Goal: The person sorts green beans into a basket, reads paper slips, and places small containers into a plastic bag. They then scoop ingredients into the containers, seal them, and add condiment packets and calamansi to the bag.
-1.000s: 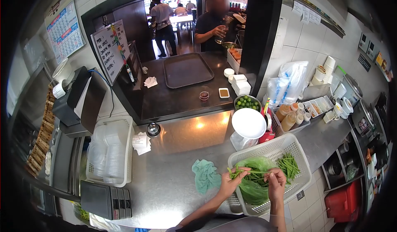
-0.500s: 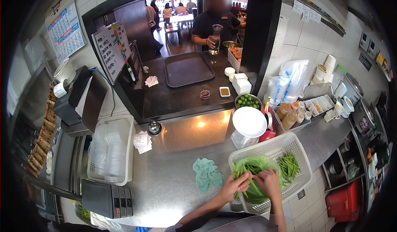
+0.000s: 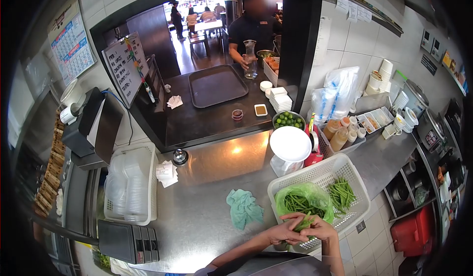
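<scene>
My left hand is closed around a few green beans at the near edge of the white perforated basket. Meeting it from the right, my right hand has its fingers closed on the same beans. Just beyond both hands, an open green plastic bag full of green beans lies in the basket. A separate pile of cut beans rests to the right of the bag. My fingers partly hide the beans that I hold.
A teal cloth lies left of the basket. Behind it stand a white round lid, a bowl of green limes and sauce bottles. Plastic containers fill a left-hand basket. Across the pass, a person holds a glass carafe near a tray.
Both hands have drawn nearer to me and come together, off the bag, exposing the beans inside it. The person opposite has lowered the carafe towards the counter. My view has shifted slightly.
</scene>
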`<state>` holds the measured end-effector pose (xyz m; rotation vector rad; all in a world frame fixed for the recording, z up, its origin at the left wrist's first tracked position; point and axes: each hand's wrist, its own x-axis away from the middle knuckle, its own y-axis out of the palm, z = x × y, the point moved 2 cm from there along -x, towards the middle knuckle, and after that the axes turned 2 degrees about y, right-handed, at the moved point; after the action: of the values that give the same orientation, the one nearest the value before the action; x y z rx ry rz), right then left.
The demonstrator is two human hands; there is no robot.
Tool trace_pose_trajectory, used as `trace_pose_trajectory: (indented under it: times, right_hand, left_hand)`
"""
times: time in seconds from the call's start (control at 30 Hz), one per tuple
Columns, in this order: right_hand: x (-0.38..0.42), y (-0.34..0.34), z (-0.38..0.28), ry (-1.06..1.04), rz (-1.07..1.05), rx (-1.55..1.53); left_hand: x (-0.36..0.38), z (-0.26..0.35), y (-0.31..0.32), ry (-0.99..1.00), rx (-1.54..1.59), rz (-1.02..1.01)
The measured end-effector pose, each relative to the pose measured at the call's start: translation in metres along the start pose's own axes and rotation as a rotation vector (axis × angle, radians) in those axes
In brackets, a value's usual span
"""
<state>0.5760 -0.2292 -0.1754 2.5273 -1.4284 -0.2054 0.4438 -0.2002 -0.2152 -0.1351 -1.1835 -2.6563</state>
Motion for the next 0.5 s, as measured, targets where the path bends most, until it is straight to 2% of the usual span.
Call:
trace_pose_trajectory:
  times: [0.07, 0.17, 0.27, 0.3, 0.33, 0.37, 0.4, 0.43, 0.5]
  right_hand:
    - [0.001, 0.0, 0.002, -0.035, 0.005, -0.017]
    - [0.001, 0.008, 0.0, -0.018, 0.271, -0.141]
    - [0.008, -0.016, 0.012, -0.168, 0.45, -0.274]
    - [0.008, -0.016, -0.003, -0.191, 0.631, -0.313]
    - [0.013, -0.025, -0.009, -0.25, 0.809, -0.421]
    - [0.02, -0.037, -0.025, -0.268, 0.811, -0.442]
    - [0.024, -0.054, -0.027, -0.28, 0.915, -0.206]
    - [0.03, -0.069, -0.03, -0.192, 1.032, 0.055]
    - [0.061, -0.158, 0.011, 0.01, 1.092, 0.92]
  left_hand:
    - [-0.001, -0.003, -0.001, -0.02, -0.017, 0.012]
    - [0.007, 0.015, 0.025, 0.211, 0.048, 0.074]
    - [-0.002, 0.008, 0.022, 0.128, -0.024, 0.033]
    - [-0.007, 0.006, 0.018, 0.098, -0.069, -0.075]
    - [-0.008, 0.007, 0.019, 0.164, -0.128, -0.201]
    - [-0.005, 0.009, 0.017, 0.241, -0.299, -0.192]
    - [0.0, 0.012, 0.014, 0.305, -0.472, -0.173]
    - [0.006, 0.016, 0.008, 0.336, -0.495, -0.088]
    - [0.024, 0.028, -0.005, 0.375, -0.538, 0.064]
